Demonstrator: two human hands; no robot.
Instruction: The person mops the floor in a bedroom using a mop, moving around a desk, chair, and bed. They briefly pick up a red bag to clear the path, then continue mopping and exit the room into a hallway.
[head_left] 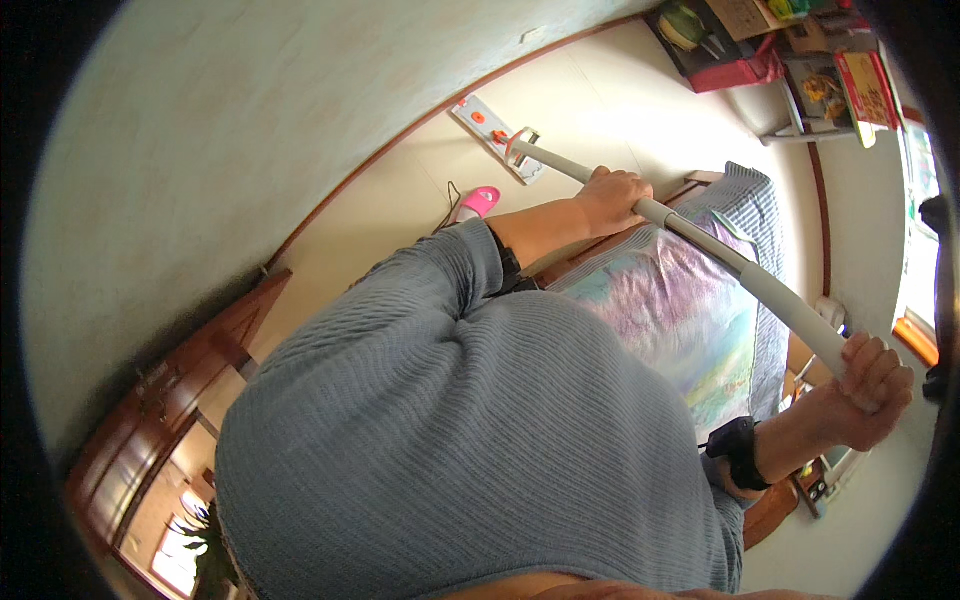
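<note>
A flat mop with a long pale grey pole (715, 245) slants across the view. My left hand (612, 202) is closed round the pole partway down, nearer the mop head. Up at the pole's end, my right hand (872, 388) wraps it in a fist. The flat grey mop head (480, 120), with orange parts, lies on the pale tiled floor (400, 200) close to the foot of the wall. A pink slipper (482, 201) on my foot shows just beyond my left sleeve.
A bench or bed with a purple and pastel cover (680, 290) stands to the right, under the pole. Boxes and a red crate (735, 70) crowd the far right corner. A long wall (230, 110) with a brown skirting runs along the left. Dark wooden furniture (170, 400) is at lower left.
</note>
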